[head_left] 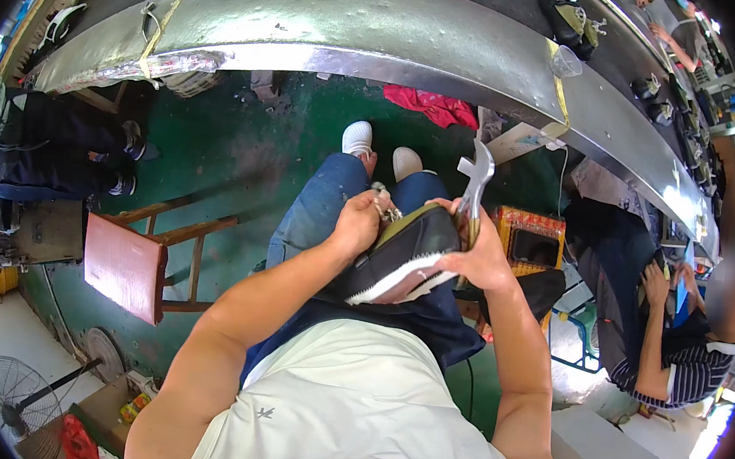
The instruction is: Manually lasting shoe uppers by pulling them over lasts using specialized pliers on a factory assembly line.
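A half-made shoe, black and olive green, rests over my lap with its underside tilted toward me. The underside shows a white, jagged stitched edge around a brownish insole. My left hand is closed at the shoe's upper side, its fingers on the greyish laces. On the other side, my right hand grips metal lasting pliers, their head pointing up and away from me. The right thumb presses against the shoe's white edge. My palms hide the pliers' handles.
A long metal-edged bench curves across the far side, with shoes on it. A brown stool stands left, a fan lower left. A co-worker sits at right beside an orange-framed box; another person's legs show at left.
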